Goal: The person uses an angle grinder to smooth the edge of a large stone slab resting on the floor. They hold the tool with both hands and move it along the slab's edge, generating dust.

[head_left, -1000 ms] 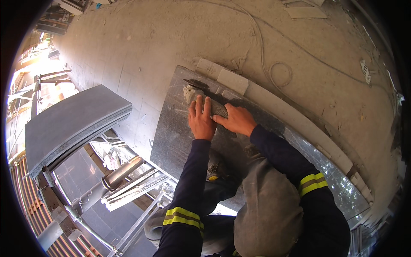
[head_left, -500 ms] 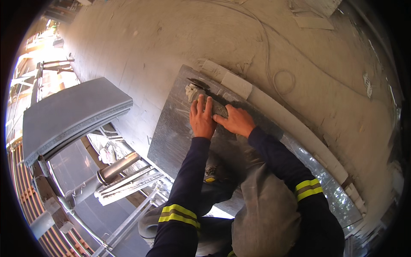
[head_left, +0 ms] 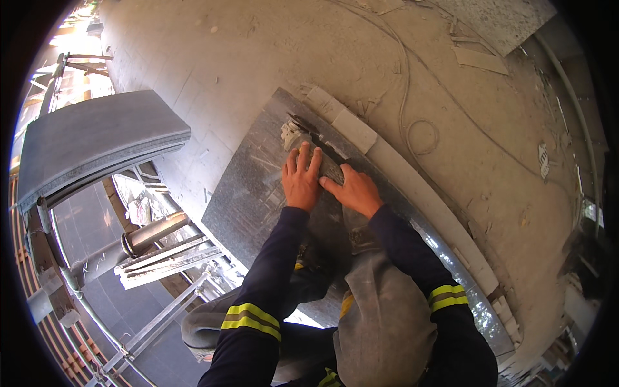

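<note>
Head view: with left hand (head_left: pixel 301 186) and right hand (head_left: pixel 357 192) grips half-curled on the angle grinder (head_left: pixel 331 169), I'd guide it evenly.

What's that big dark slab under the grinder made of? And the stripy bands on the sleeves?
The dark slab looks like polished stone, maybe granite: its surface is grainy grey, and its lower-right end shines. The sleeve bands seem to be fabric tape, perhaps reflective: bright yellow edges, duller middle, curving smoothly.
</note>
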`<action>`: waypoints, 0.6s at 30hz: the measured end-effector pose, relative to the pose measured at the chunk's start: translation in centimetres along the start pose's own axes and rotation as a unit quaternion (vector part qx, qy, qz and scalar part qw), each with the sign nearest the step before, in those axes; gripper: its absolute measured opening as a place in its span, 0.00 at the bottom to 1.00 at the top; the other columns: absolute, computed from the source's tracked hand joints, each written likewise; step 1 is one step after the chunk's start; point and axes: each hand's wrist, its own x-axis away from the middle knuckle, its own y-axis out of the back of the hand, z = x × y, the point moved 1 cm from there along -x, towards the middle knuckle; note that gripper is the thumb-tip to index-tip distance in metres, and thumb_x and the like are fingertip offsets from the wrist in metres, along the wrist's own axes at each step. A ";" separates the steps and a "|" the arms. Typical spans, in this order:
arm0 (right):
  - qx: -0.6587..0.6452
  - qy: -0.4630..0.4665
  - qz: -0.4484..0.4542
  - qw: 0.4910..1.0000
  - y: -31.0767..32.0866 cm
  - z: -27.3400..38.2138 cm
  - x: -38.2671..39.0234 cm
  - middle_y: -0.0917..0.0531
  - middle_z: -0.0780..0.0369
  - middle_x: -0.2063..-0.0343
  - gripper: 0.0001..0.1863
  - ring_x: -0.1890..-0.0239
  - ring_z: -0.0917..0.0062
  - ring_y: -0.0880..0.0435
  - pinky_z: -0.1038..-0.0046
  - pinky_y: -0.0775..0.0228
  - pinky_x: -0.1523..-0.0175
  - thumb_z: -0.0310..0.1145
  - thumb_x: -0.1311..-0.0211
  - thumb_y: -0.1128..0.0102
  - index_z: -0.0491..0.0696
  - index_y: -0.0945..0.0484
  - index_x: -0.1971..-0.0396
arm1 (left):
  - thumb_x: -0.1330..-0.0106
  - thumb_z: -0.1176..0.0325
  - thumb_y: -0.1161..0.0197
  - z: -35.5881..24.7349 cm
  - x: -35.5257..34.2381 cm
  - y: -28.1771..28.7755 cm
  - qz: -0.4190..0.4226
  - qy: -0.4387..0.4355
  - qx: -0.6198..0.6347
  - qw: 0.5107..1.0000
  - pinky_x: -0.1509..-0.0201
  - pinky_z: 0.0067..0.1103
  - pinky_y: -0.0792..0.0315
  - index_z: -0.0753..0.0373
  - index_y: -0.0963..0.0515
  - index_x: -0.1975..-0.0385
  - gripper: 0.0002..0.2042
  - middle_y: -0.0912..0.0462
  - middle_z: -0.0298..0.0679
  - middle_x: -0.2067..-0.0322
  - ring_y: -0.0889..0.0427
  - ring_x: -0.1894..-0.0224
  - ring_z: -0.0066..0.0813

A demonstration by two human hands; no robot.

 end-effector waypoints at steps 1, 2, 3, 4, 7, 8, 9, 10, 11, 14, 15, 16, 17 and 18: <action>-0.001 -0.003 0.003 1.000 0.0 0.1 0.0 0.12 0.40 0.61 0.40 0.54 0.45 0.11 0.50 0.20 0.48 0.65 0.37 0.38 0.36 0.21 0.50 | 0.52 0.73 0.27 0.1 0.0 0.0 0.001 0.000 0.001 1.000 0.31 0.44 0.30 0.50 0.22 0.35 0.37 0.28 0.41 0.29 0.28 0.31 0.52; -0.003 -0.007 0.005 1.000 -0.1 0.3 0.0 0.12 0.40 0.61 0.40 0.54 0.45 0.11 0.51 0.20 0.48 0.65 0.36 0.38 0.36 0.21 0.49 | 0.52 0.73 0.27 0.4 0.0 0.0 0.002 0.000 0.002 1.000 0.31 0.44 0.30 0.49 0.22 0.35 0.37 0.28 0.41 0.29 0.28 0.31 0.53; -0.002 -0.008 0.009 1.000 0.0 0.3 0.0 0.12 0.40 0.60 0.40 0.54 0.45 0.11 0.51 0.20 0.48 0.65 0.36 0.38 0.37 0.21 0.49 | 0.50 0.72 0.28 0.4 -0.1 0.0 0.006 -0.003 -0.002 1.000 0.31 0.44 0.31 0.50 0.23 0.35 0.36 0.28 0.41 0.29 0.28 0.31 0.53; -0.002 -0.009 0.013 1.000 0.0 0.5 -0.2 0.12 0.40 0.60 0.41 0.53 0.45 0.11 0.51 0.20 0.47 0.66 0.36 0.39 0.37 0.22 0.48 | 0.48 0.71 0.29 0.6 -0.2 0.0 0.010 -0.006 -0.005 1.000 0.31 0.45 0.31 0.51 0.23 0.35 0.34 0.28 0.42 0.29 0.29 0.31 0.53; 0.017 -0.017 0.015 1.000 -0.2 0.7 -0.9 0.12 0.40 0.58 0.41 0.51 0.45 0.12 0.50 0.21 0.46 0.66 0.35 0.40 0.37 0.22 0.47 | 0.48 0.71 0.29 1.0 -0.8 0.1 0.009 -0.011 -0.012 1.000 0.31 0.44 0.32 0.51 0.23 0.34 0.34 0.28 0.42 0.30 0.28 0.31 0.52; 0.026 -0.023 0.014 0.999 -0.2 0.7 -1.2 0.12 0.40 0.57 0.41 0.51 0.44 0.12 0.50 0.21 0.45 0.66 0.35 0.40 0.37 0.23 0.46 | 0.49 0.72 0.29 0.9 -1.1 0.0 0.007 -0.013 -0.012 1.000 0.31 0.43 0.31 0.51 0.23 0.35 0.35 0.27 0.42 0.30 0.28 0.31 0.52; 0.018 -0.030 0.022 0.999 -0.4 0.6 -1.4 0.12 0.40 0.56 0.42 0.50 0.43 0.13 0.49 0.21 0.44 0.67 0.35 0.40 0.38 0.23 0.45 | 0.48 0.72 0.29 1.0 -1.2 -0.1 0.020 -0.008 -0.018 1.000 0.30 0.44 0.32 0.52 0.23 0.35 0.34 0.27 0.42 0.29 0.28 0.30 0.51; 0.014 -0.028 0.023 0.999 -0.4 0.5 -1.4 0.12 0.40 0.56 0.42 0.50 0.43 0.13 0.49 0.21 0.44 0.66 0.35 0.40 0.38 0.23 0.45 | 0.48 0.71 0.29 1.0 -1.1 -0.2 0.021 -0.007 -0.022 1.000 0.30 0.44 0.33 0.52 0.23 0.35 0.34 0.27 0.42 0.29 0.28 0.30 0.51; 0.011 -0.025 0.024 0.999 -0.5 0.3 -1.4 0.12 0.40 0.56 0.42 0.50 0.43 0.13 0.49 0.22 0.43 0.66 0.35 0.40 0.38 0.23 0.45 | 0.48 0.71 0.29 1.0 -1.1 -0.2 0.023 -0.007 -0.026 0.999 0.30 0.44 0.33 0.52 0.23 0.35 0.34 0.27 0.42 0.29 0.29 0.30 0.50; -0.003 -0.022 0.017 1.000 -0.6 -0.2 -0.9 0.12 0.40 0.57 0.43 0.52 0.44 0.12 0.50 0.20 0.44 0.65 0.35 0.39 0.36 0.24 0.42 | 0.47 0.70 0.29 0.8 -0.5 -0.6 0.019 -0.013 -0.026 0.999 0.29 0.45 0.34 0.52 0.23 0.34 0.33 0.27 0.42 0.30 0.30 0.29 0.50; -0.007 -0.023 0.021 0.999 -0.5 -0.2 -0.7 0.12 0.40 0.58 0.43 0.52 0.44 0.12 0.51 0.20 0.45 0.64 0.35 0.38 0.35 0.24 0.42 | 0.46 0.70 0.29 0.6 -0.4 -0.4 0.019 -0.016 -0.028 0.999 0.29 0.45 0.35 0.52 0.23 0.34 0.34 0.27 0.42 0.29 0.30 0.29 0.50; -0.011 -0.024 0.026 0.999 -0.5 -0.3 -0.4 0.12 0.39 0.58 0.43 0.53 0.44 0.11 0.51 0.20 0.45 0.64 0.35 0.38 0.35 0.24 0.42 | 0.46 0.70 0.29 0.5 -0.3 -0.3 0.019 -0.018 -0.030 0.999 0.29 0.45 0.35 0.53 0.23 0.34 0.34 0.28 0.43 0.29 0.30 0.29 0.50; -0.011 -0.022 0.022 0.999 -0.3 -0.3 -0.1 0.12 0.39 0.58 0.43 0.53 0.44 0.11 0.51 0.20 0.46 0.64 0.35 0.38 0.34 0.24 0.42 | 0.46 0.70 0.29 0.3 -0.2 -0.3 0.027 -0.019 -0.033 0.999 0.28 0.46 0.36 0.53 0.23 0.34 0.34 0.28 0.43 0.29 0.31 0.28 0.50; -0.010 -0.017 0.018 1.000 -0.2 -0.4 0.0 0.12 0.39 0.59 0.43 0.54 0.45 0.11 0.51 0.19 0.46 0.64 0.35 0.38 0.34 0.24 0.42 | 0.46 0.70 0.29 0.1 -0.1 -0.1 0.024 -0.023 -0.035 0.999 0.29 0.46 0.36 0.53 0.23 0.34 0.34 0.27 0.43 0.29 0.30 0.28 0.49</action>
